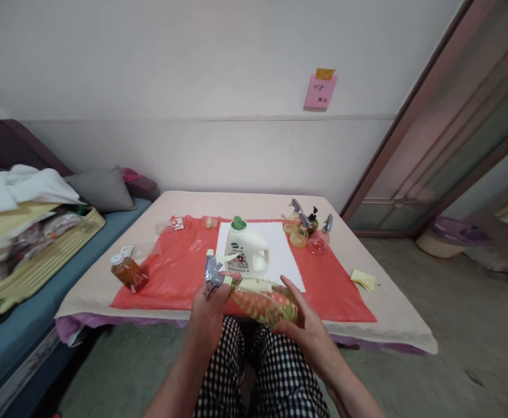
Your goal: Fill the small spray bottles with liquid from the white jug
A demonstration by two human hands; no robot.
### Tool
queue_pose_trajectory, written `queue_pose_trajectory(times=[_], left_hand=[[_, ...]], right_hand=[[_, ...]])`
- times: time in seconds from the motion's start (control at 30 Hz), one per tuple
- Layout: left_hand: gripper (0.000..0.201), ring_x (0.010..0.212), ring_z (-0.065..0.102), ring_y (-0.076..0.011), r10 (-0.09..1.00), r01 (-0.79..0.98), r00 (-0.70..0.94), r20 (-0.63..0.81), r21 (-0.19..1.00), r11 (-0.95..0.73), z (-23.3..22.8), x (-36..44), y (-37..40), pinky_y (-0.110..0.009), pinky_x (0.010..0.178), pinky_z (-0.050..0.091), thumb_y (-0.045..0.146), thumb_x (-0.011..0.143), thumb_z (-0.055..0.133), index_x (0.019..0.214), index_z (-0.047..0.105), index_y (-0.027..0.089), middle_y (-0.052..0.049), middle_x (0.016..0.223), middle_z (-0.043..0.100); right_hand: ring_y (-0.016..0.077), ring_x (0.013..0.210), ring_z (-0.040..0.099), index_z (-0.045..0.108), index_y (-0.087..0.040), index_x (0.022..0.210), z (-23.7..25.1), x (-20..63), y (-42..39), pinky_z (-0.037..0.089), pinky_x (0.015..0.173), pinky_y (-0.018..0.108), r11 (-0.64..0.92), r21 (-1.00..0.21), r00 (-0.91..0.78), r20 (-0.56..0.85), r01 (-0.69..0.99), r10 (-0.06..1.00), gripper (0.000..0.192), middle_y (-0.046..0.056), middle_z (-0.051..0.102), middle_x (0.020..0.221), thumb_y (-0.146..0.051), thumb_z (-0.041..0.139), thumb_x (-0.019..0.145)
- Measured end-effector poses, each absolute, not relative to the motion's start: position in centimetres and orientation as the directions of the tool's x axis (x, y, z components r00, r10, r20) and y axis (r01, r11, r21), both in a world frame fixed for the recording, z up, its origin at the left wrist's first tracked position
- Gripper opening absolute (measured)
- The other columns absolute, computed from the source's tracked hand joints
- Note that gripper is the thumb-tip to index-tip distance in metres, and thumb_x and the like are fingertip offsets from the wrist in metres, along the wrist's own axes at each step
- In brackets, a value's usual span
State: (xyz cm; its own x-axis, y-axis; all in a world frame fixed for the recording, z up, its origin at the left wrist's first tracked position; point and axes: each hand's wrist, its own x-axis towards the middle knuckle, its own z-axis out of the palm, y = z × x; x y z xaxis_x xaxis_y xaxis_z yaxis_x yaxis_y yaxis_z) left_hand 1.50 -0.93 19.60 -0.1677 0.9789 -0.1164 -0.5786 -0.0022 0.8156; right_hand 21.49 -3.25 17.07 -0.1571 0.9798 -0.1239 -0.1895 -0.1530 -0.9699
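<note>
A clear, patterned spray bottle (265,301) with a grey and white trigger head lies sideways between my hands, above the table's front edge. My left hand (208,310) is closed round its neck, just below the trigger. Round the base of the bottle, at the right, curl the fingers and thumb of my right hand (308,325). Just behind it a white jug (247,249) with a handle and a dark label stands on a white sheet (286,255). Something green shows at the jug's mouth.
Several spray and pump bottles (299,235) stand at the back right. A bottle of amber liquid (129,273) is tilted at the left. Yellow paper (362,279) lies near the right edge. A red plastic sheet (179,261) covers the table's middle. A bed (22,325) flanks the left.
</note>
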Motion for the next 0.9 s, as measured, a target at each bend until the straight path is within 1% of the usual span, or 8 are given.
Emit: queue_pose_trajectory(times=[0.13,0.23,0.37,0.5,0.6,0.73,0.8,0.9], left_hand=[[0.032,0.102,0.07,-0.0263,0.982,-0.603,-0.123,-0.145,0.797,0.042,19.6,1.2,-1.7,-0.042,0.1,0.05,0.033,0.066,0.085,0.091,0.073,0.016,-0.009,0.096,0.077],[0.035,0.099,0.071,-0.0272,0.972,-0.608,-0.163,-0.172,0.793,0.038,19.5,0.7,-2.1,-0.042,0.094,0.053,0.034,0.063,0.087,0.091,0.073,0.016,-0.009,0.095,0.077],[0.037,0.1,0.07,-0.0265,0.961,-0.583,-0.192,-0.199,0.811,0.052,19.1,-0.1,-2.4,-0.041,0.094,0.053,0.037,0.066,0.085,0.093,0.074,0.014,-0.012,0.1,0.076],[0.038,0.104,0.07,-0.0284,0.956,-0.574,-0.183,-0.228,0.814,0.084,18.9,-0.6,-2.5,-0.041,0.095,0.053,0.035,0.064,0.087,0.093,0.075,0.013,-0.013,0.103,0.076],[0.038,0.1,0.071,-0.0291,0.95,-0.577,-0.209,-0.232,0.814,0.072,18.8,-0.8,-2.3,-0.042,0.093,0.054,0.034,0.063,0.088,0.092,0.075,0.013,-0.013,0.1,0.077],[0.034,0.105,0.07,-0.0286,0.955,-0.583,-0.214,-0.206,0.811,0.044,18.8,-0.9,-2.0,-0.044,0.099,0.051,0.034,0.067,0.085,0.092,0.074,0.014,-0.012,0.101,0.077],[0.033,0.107,0.069,-0.0289,0.96,-0.6,-0.188,-0.208,0.798,0.055,18.7,-0.9,-1.9,-0.045,0.1,0.051,0.033,0.069,0.084,0.094,0.074,0.014,-0.012,0.104,0.076],[0.035,0.104,0.07,-0.0283,0.96,-0.596,-0.153,-0.234,0.797,0.099,18.3,-0.8,-1.8,-0.043,0.097,0.052,0.031,0.069,0.084,0.098,0.074,0.015,-0.012,0.107,0.076]], right_hand=[[0.0152,0.049,0.063,0.043,-0.022,0.14,15.7,20.0,-3.9,0.046,0.041,0.024,-0.3,-0.912,-0.185,-0.256,-0.281,0.949,0.076,0.012,0.073,0.104,-0.074,0.048,0.085],[0.0161,0.051,0.064,0.048,-0.023,0.136,14.5,19.1,-4.2,0.042,0.037,0.022,-0.341,-0.869,-0.258,-0.259,-0.358,0.931,0.078,0.014,0.071,0.108,-0.077,0.053,0.08],[0.0164,0.066,0.068,0.024,-0.037,0.149,13.9,19.0,-4.5,0.05,0.05,0.023,-0.255,-0.875,-0.241,-0.165,-0.412,0.956,0.112,0.007,0.069,0.117,-0.043,0.089,0.059],[0.015,0.047,0.06,0.031,-0.026,0.148,13.8,18.9,-4.3,0.041,0.039,0.021,-0.264,-0.927,-0.293,-0.183,-0.267,0.938,0.085,0.004,0.072,0.083,-0.063,0.065,0.08],[0.0154,0.054,0.062,0.048,-0.024,0.139,13.7,18.5,-4.1,0.042,0.041,0.024,-0.211,-0.954,-0.269,-0.151,-0.211,0.951,0.078,0.013,0.07,0.11,-0.074,0.055,0.081],[0.021,0.089,0.066,0.039,-0.031,0.146,14.0,18.3,-4.1,0.054,0.064,0.029,-0.07,-0.964,-0.066,-0.054,-0.258,0.996,0.092,0.012,0.052,0.144,-0.056,0.08,0.068],[0.0217,0.09,0.067,0.039,-0.03,0.145,14.2,18.4,-4.2,0.054,0.064,0.027,-0.077,-0.967,-0.069,-0.062,-0.241,0.996,0.099,0.011,0.061,0.132,-0.049,0.087,0.061],[0.016,0.051,0.06,0.052,-0.021,0.136,14.5,18.3,-4.0,0.043,0.043,0.023,-0.233,-0.953,-0.183,-0.198,-0.196,0.963,0.075,0.004,0.071,0.076,-0.068,0.064,0.078]])
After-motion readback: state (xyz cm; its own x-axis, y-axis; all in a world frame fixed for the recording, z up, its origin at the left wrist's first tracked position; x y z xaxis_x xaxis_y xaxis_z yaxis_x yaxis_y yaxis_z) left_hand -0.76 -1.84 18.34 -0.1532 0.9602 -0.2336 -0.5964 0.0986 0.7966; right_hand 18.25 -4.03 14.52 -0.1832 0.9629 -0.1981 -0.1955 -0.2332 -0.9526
